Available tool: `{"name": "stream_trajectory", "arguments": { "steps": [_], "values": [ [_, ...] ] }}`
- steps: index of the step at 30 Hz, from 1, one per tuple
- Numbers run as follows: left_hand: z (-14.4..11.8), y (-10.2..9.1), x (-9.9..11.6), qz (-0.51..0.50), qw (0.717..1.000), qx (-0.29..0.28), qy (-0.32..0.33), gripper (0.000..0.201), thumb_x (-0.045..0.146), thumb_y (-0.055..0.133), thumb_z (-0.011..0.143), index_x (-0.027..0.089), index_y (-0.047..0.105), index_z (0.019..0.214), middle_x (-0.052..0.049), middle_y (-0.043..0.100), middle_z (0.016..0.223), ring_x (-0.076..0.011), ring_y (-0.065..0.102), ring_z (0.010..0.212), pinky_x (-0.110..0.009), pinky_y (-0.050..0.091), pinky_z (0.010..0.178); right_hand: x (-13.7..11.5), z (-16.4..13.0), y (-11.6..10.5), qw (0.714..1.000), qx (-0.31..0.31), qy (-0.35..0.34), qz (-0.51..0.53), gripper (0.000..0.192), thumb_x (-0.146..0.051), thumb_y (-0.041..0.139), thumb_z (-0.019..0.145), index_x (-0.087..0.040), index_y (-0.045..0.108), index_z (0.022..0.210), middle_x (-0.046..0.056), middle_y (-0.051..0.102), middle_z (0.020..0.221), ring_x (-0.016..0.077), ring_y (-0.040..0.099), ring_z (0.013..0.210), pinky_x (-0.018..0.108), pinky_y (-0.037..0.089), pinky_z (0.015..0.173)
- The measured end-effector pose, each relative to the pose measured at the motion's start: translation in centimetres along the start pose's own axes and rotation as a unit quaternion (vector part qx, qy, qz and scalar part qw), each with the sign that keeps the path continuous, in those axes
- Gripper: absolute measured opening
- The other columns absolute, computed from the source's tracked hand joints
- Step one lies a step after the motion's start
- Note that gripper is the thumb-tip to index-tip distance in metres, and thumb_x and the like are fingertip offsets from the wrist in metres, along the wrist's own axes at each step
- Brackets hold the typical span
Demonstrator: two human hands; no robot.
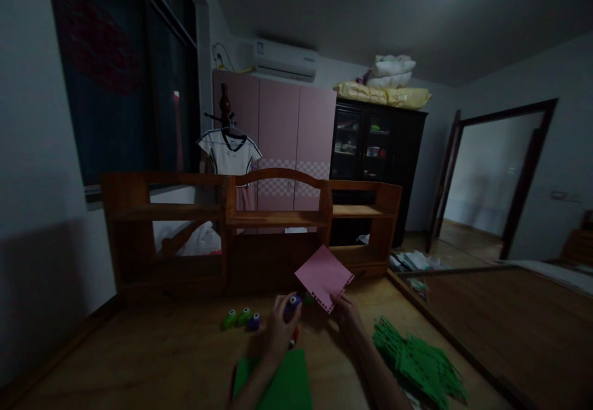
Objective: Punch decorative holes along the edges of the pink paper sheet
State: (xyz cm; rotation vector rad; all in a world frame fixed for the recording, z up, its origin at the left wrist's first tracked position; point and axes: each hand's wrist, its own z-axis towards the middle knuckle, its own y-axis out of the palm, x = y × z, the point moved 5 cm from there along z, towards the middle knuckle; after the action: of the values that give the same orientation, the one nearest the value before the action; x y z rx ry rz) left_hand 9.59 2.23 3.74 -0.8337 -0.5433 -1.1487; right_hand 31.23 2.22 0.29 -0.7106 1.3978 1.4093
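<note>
My left hand [280, 326] is closed around a small purple craft punch [293, 302] with a white cartoon eye. In my right hand [345, 314] a square of pink paper [323, 272] is pinched by its lower corner and tilted up. Small notches run along the paper's two lower edges. A red punch [294, 337] lies just below my left hand, partly hidden by it. To the left, green punches [244, 316] and another purple punch [254, 322] stand in a row. Beneath my left forearm lies a stack of green paper [291, 380].
Green paper pieces with notched edges [419, 360] are heaped on the right of the wooden table [152, 354]. A wooden shelf unit [278, 217] stands along the table's back edge. A raised dark rim [445, 330] borders the table's right side.
</note>
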Motion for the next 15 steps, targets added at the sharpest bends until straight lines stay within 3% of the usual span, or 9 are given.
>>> {"name": "stream_trajectory", "arguments": {
  "steps": [4,8,11,15],
  "values": [
    [0.2,-0.6,-2.0,-0.05,0.995,0.029,-0.08,0.043,0.047,0.055,0.078,0.016,0.063,0.106,-0.01,0.063,0.102,-0.0243,0.06,0.098,-0.035,0.047,0.085,0.9,0.3,-0.2,1.0,0.001,0.02,0.014,0.025,-0.037,0.067,0.067,-0.018,0.068,0.082,0.007,0.068,0.083,0.0231,0.061,0.074,0.03,0.047,0.064],
    [0.0,-0.5,-3.6,-0.163,0.964,0.04,-0.208,0.06,0.056,0.061,0.069,0.012,0.062,0.11,-0.011,0.068,0.091,-0.023,0.065,0.078,-0.031,0.051,0.068,1.6,0.6,-0.5,0.999,-0.009,0.037,-0.022,0.027,-0.038,0.066,0.068,-0.018,0.066,0.086,0.007,0.068,0.086,0.0227,0.062,0.076,0.029,0.047,0.064],
    [0.1,-0.8,-3.9,-0.206,0.952,0.068,-0.216,0.062,0.054,0.067,0.064,0.013,0.063,0.109,-0.012,0.068,0.093,-0.0233,0.065,0.08,-0.031,0.05,0.071,1.5,0.6,-0.4,0.998,-0.025,0.042,-0.042,0.028,-0.038,0.067,0.066,-0.018,0.066,0.084,0.008,0.068,0.085,0.0227,0.062,0.075,0.029,0.048,0.065],
    [0.4,-1.2,-4.2,-0.205,0.956,0.087,-0.191,0.054,0.049,0.068,0.066,0.014,0.063,0.107,-0.012,0.068,0.097,-0.0242,0.063,0.091,-0.033,0.047,0.082,0.9,0.3,-0.2,0.998,-0.034,0.039,-0.043,0.026,-0.04,0.065,0.069,-0.022,0.066,0.088,0.006,0.068,0.091,0.0233,0.063,0.08,0.032,0.049,0.07]
  ]
}}
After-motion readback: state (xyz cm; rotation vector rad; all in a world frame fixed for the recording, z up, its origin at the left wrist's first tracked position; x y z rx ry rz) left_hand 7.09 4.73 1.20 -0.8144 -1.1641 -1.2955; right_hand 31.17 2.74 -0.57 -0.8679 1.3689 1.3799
